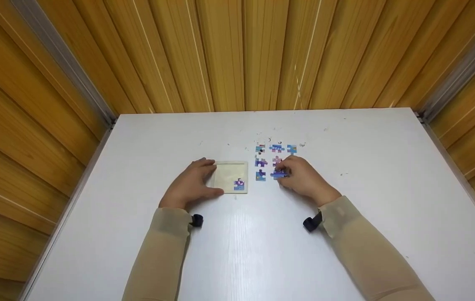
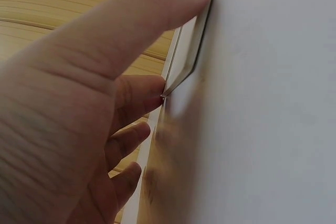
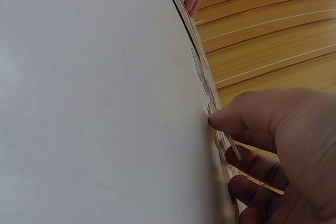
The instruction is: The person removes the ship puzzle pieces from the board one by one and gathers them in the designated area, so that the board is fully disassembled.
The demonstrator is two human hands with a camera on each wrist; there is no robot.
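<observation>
A square cream puzzle tray [image 1: 225, 177] lies flat, with one blue-and-purple jigsaw piece [image 1: 239, 184] fitted in its near right corner. My left hand [image 1: 193, 182] holds the tray from the left: the thumb presses its near edge, the fingers reach round the far left corner. To the right of the tray, my right hand [image 1: 304, 177] pinches a purple-and-blue jigsaw piece [image 1: 278, 174] between thumb and fingers. In the right wrist view a thin piece [image 3: 234, 147] stands tilted at those fingers [image 3: 254, 163], seen edge-on.
Several loose jigsaw pieces [image 1: 260, 175] lie in rows between the tray and my right hand, with one blue piece [image 1: 291, 149] at the far right. Small crumbs [image 1: 269, 139] are scattered behind them on the white table [image 1: 237, 251]. A wood-patterned wall [image 1: 241, 54] stands beyond.
</observation>
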